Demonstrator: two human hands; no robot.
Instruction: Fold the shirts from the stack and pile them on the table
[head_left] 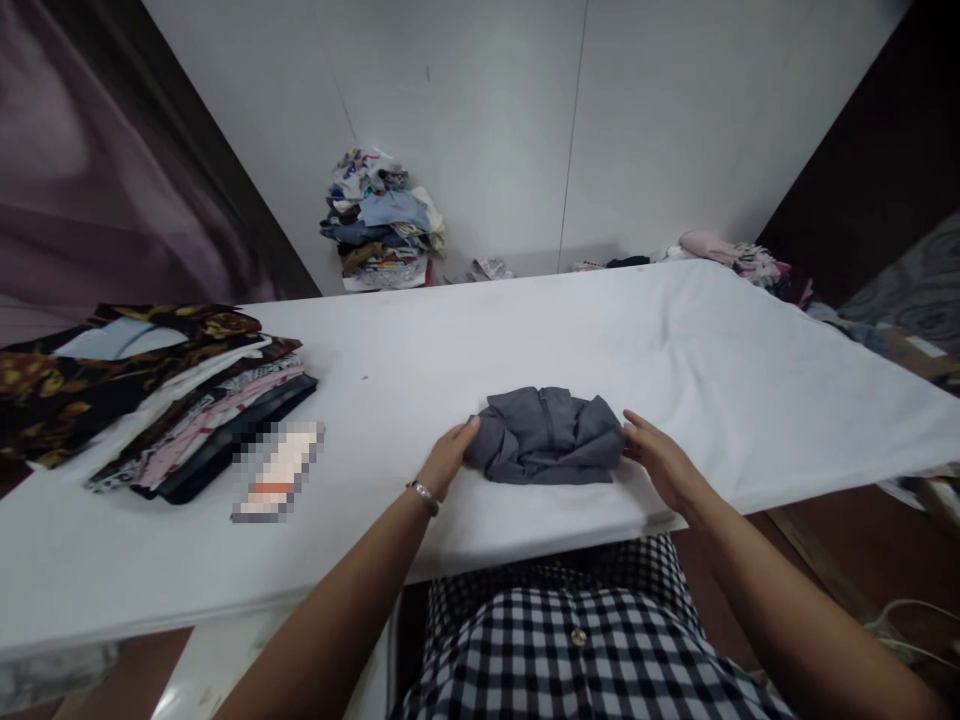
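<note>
White-draped table [465, 340] is creased right of the right hand [664, 465]. Pale wall [480, 150] is seen well beyond both hands; purple curtain [90, 190] is hung far off to the left. Tall clothes pile [386, 225] is stacked by the wall, beyond and left of the left hand [446, 460]. Grey garment [555, 440] is laid bunched between the hands, touched at each end; whether fabric is pinched cannot be told. Near table edge is crossed by both forearms, close below the garment. Left side is bounded by a clothes stack [225, 410], with a pixelated item [281, 475] between it and the left hand. Widest cloth stretch is found beyond and right of the right hand, bordered by clothes heaps [739, 260] along the far edge.
</note>
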